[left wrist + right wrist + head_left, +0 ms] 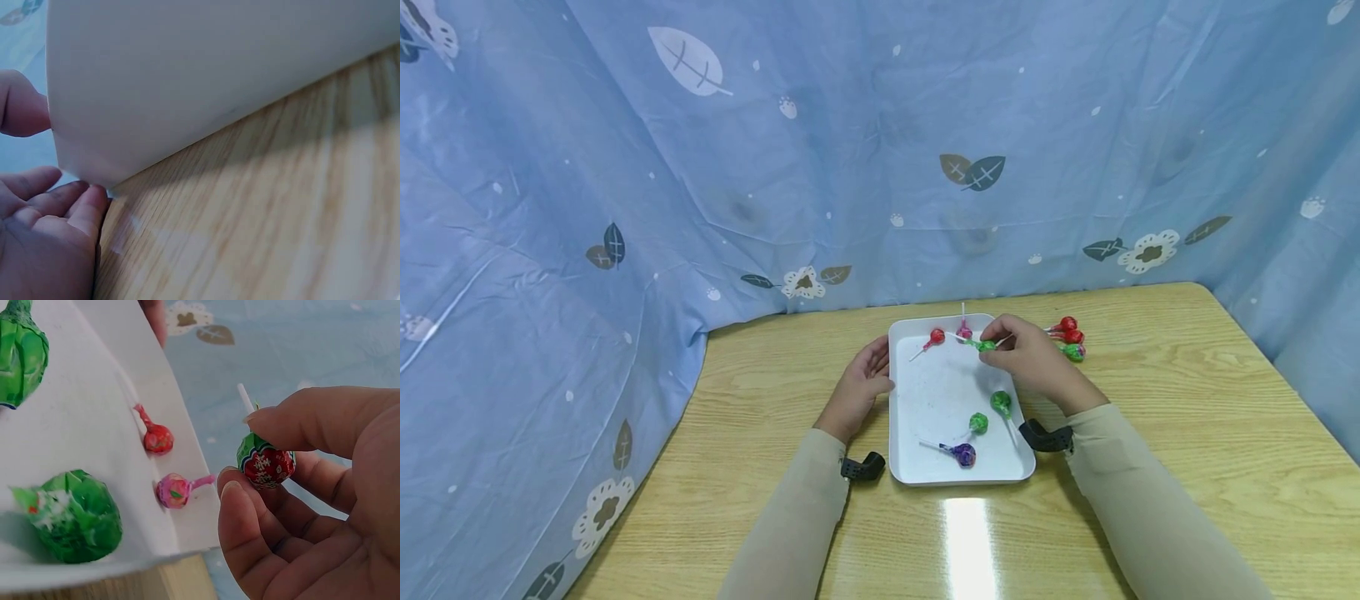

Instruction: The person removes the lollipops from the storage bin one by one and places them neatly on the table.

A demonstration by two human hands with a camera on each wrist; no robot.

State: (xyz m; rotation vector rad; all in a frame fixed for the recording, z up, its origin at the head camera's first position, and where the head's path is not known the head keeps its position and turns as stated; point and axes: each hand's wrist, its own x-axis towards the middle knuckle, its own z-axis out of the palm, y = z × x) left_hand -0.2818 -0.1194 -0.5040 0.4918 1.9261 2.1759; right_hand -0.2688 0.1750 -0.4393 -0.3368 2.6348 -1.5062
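Observation:
My right hand (1026,354) is over the far right part of a white tray (932,392). Thumb and fingers pinch a green-wrapped lollipop (269,464) with a red label, its white stick poking out. At the tray's left side, my left hand (859,385) holds the wall, thumb at the rim and fingertips low on the outside. Inside the tray lie a red lollipop (937,336), a pink lollipop (173,492), a purple lollipop (964,454) and two green ones, the larger-looking green lollipop (1001,402) nearer the right wall.
Red lollipops (1072,337) and another green lollipop (1074,352) lie on the wooden table (1157,417) just right of the tray. A blue patterned curtain (865,167) hangs behind and along the sides. Both wrists wear black straps.

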